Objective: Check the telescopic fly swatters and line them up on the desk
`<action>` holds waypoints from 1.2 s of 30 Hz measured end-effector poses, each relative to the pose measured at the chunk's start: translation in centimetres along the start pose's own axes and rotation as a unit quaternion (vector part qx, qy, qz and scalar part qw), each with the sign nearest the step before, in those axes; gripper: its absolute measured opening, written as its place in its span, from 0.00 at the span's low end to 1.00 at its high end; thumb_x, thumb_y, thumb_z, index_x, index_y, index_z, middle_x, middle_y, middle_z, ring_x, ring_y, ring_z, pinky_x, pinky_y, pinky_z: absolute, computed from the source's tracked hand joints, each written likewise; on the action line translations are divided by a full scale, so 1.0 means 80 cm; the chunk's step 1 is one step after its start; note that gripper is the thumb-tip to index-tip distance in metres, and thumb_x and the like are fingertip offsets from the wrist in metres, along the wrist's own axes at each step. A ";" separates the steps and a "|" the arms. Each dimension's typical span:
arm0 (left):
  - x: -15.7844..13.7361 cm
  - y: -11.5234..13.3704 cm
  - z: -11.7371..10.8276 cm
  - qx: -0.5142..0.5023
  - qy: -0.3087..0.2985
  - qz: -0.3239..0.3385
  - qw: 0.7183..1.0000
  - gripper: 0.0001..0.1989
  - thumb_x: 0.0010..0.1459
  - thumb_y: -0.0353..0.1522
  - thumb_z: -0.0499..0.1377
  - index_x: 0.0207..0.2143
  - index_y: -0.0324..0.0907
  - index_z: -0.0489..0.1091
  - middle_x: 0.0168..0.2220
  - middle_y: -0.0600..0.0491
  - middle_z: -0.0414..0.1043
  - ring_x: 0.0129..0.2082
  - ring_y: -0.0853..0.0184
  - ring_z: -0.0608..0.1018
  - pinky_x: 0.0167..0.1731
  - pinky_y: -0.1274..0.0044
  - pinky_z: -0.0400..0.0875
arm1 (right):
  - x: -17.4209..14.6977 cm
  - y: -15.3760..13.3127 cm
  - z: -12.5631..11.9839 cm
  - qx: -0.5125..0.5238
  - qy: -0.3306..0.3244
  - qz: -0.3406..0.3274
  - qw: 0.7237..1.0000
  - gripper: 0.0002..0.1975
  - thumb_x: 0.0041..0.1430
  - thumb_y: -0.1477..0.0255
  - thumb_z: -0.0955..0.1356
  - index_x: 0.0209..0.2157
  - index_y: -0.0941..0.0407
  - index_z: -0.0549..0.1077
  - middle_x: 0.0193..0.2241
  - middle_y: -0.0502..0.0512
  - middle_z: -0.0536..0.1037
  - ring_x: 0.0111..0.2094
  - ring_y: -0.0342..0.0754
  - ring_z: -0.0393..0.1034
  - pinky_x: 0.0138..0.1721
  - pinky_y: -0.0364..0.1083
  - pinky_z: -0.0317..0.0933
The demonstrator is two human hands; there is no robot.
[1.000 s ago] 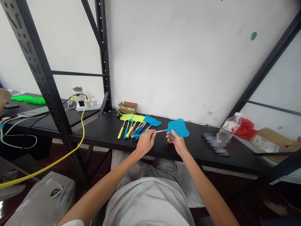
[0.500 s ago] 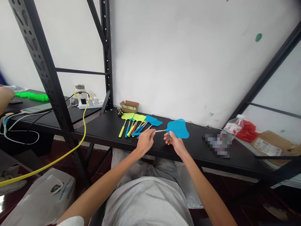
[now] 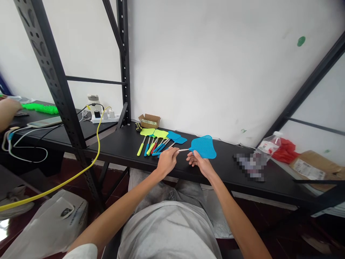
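A blue fly swatter (image 3: pixel 203 146) with a perforated paddle is held level above the black tabletop, its paddle to the right. My left hand (image 3: pixel 167 161) is closed round its thin metal shaft and hides the grip end. With thumb on top, my right hand (image 3: pixel 199 162) pinches the paddle's lower left corner beside the neck; its other fingers curl loosely below. Just left of my left hand lie several more fly swatters, among them a yellow-green one (image 3: pixel 147 132) and a blue one (image 3: pixel 174 136). One red handle (image 3: pixel 153 148) shows among them.
Behind the swatters stand an open cardboard box (image 3: pixel 149 121) and a tape measure (image 3: pixel 138 127). A plastic bottle (image 3: pixel 269 144), red bag (image 3: pixel 286 150) and brown parcel (image 3: pixel 312 165) sit at right. A yellow cable (image 3: pixel 98 144) hangs by the left post. Another person's hand (image 3: pixel 9 111) is far left.
The view has shifted slightly, so the surroundings appear a little further right. Both hands keep the same hold on the blue fly swatter, which has hardly moved.
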State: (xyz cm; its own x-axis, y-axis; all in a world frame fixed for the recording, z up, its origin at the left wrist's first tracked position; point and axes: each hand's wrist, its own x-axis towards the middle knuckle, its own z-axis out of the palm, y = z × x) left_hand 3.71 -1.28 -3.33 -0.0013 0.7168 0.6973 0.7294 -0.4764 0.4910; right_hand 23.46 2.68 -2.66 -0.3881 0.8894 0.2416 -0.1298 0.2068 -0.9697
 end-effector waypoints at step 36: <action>0.026 0.032 -0.051 0.286 -0.183 -0.034 0.940 0.21 0.67 0.42 0.44 0.56 0.47 0.66 0.37 0.46 0.76 0.41 0.56 0.78 0.39 0.70 0.66 | 0.012 0.000 -0.004 0.224 0.182 -0.018 0.957 0.16 0.50 0.58 0.74 0.27 0.58 0.77 0.21 0.53 0.74 0.21 0.41 0.64 0.21 0.43 0.57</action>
State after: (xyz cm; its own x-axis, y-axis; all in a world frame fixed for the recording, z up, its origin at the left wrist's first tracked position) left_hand 2.77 -3.09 1.55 0.0985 0.9123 0.3976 0.9846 -0.1474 0.0943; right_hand 23.36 3.64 -2.44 -0.0432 0.9850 0.1673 -0.5462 0.1169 -0.8295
